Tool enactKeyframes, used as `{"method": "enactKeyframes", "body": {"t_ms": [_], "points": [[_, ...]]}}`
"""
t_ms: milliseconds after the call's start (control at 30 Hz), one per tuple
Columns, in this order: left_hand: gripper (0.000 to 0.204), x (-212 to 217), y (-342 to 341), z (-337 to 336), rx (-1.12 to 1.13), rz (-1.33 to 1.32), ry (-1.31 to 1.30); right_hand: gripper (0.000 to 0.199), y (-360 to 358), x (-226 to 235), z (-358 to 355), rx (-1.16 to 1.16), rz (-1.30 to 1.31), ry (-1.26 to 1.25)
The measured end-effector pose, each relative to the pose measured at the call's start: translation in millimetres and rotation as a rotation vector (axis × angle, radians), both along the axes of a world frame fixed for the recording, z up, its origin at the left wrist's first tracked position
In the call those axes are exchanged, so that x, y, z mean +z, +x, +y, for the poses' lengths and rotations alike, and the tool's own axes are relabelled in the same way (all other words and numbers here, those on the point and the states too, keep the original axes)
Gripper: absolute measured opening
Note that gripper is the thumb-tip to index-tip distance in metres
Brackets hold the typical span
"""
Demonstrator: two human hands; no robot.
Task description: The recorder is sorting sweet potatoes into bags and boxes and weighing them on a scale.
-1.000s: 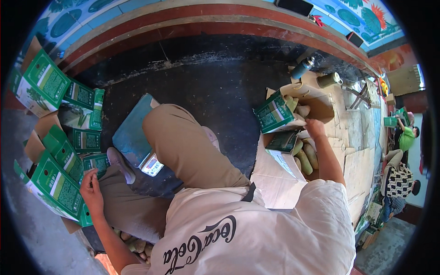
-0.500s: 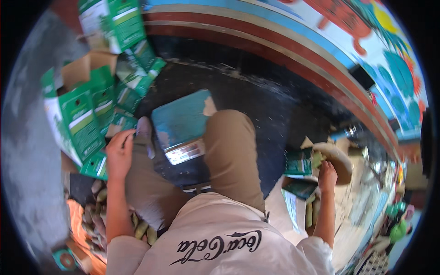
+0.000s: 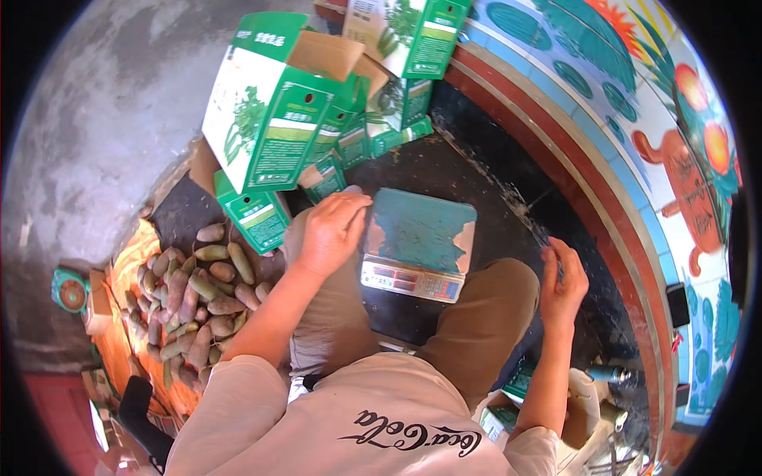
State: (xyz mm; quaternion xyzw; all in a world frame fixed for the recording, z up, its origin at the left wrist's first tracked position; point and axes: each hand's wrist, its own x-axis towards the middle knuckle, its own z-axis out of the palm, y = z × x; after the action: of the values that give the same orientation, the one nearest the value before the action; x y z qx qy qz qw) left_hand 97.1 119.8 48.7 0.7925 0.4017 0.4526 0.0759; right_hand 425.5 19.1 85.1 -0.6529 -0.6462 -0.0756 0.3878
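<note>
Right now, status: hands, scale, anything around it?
Left hand just left of scale, grip unclear. Right hand half open, right of scale. Scale between the knees. Green boxes ahead-left, vegetable pile left.

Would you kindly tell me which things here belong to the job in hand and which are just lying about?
Likely part of the job:
scale
root vegetables
green-and-white cartons

Apparently just lying about:
blue flask
flat black object by the wall

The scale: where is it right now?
In the head view, the scale sits on the dark floor, just right of centre, between the left hand and the right hand.
</note>
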Motion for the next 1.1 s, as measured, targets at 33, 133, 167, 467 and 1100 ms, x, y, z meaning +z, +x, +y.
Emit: {"method": "enactKeyframes", "body": {"t_ms": [33,133,167,467,1100], "points": [[0.016,-0.6,-1.2,-0.2,0.022,0.001,0.008,0.014,-12.0,-2.4,11.8,0.062,0.107,-0.01],[0.018,-0.1,-3.3,0.0,0.034,-0.047,0.064,0.013,-37.6,-27.9,40.0,0.2,0.156,-0.031],[0.018,1.1,-4.1,-1.7,0.045,-0.049,0.071,0.012,-42.9,-41.7,46.6,0.224,0.115,-0.034],[0.023,18.0,-20.3,18.8,0.139,-0.076,0.144,0.007,-45.0,-69.2,52.3,0.21,0.001,-0.177],[0.054,96.8,-68.3,213.6,0.971,0.114,-0.408,0.009,-32.1,-76.3,52.1,0.226,0.012,-0.215]]}}
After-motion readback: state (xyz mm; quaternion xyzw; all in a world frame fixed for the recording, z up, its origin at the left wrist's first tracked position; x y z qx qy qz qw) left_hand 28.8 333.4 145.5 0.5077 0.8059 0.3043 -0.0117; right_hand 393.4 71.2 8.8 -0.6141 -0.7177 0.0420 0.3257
